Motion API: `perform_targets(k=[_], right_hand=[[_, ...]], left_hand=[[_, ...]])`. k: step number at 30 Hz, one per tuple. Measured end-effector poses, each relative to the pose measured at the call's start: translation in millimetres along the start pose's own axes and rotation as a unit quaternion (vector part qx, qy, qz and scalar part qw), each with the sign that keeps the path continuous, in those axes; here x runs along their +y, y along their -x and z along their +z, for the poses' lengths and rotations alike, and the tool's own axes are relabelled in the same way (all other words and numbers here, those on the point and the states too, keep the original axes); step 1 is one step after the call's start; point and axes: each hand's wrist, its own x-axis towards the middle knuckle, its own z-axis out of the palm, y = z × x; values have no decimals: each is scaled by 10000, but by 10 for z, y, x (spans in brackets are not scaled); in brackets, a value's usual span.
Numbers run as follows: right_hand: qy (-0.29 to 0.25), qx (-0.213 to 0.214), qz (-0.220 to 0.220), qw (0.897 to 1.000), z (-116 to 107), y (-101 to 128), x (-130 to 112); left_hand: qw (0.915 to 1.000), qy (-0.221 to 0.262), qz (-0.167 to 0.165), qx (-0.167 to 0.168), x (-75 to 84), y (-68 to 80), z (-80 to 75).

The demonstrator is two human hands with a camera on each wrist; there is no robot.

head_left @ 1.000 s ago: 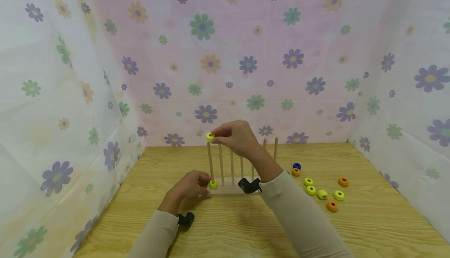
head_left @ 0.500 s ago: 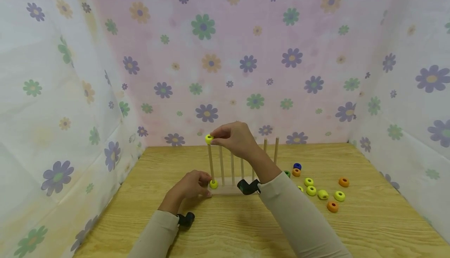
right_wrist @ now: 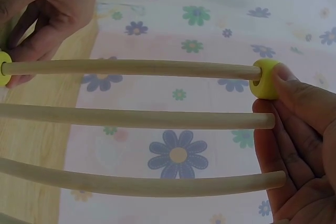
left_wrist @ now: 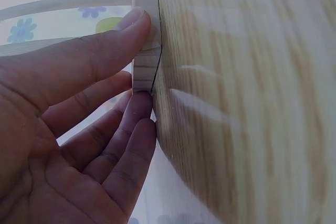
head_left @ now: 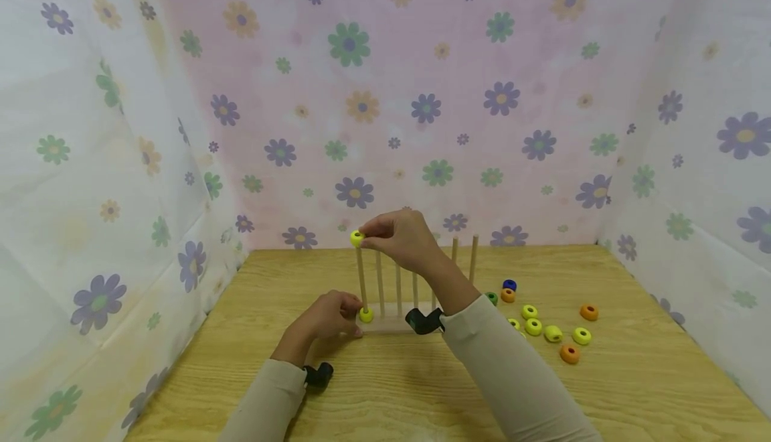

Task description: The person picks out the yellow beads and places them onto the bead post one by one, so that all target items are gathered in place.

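Right hand (head_left: 402, 238) raised, grip pinching yellow ring (head_left: 358, 238) atop peg (head_left: 361, 278), left hand (head_left: 328, 318) gripping base (left_wrist: 145, 72)

Seen close up, the left hand (left_wrist: 68, 129) grips the end of a pale wooden base board (left_wrist: 145, 35), thumb (left_wrist: 113, 38) along its top face and fingers (left_wrist: 131, 124) against its edge. The board rests on a light wood-grain tabletop (left_wrist: 247, 98).
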Motion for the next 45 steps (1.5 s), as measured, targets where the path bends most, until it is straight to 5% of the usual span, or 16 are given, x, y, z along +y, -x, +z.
perform_targets(k=[15,45], right_hand=[[-50,-243,-37,9997,-56,-111,44],[328,-288,-206,9988,-65,-67,12]], left_hand=[[9998,41,-209,-19,73,-40,-68],[9999,-41,-102,-75,38,-58,-60]])
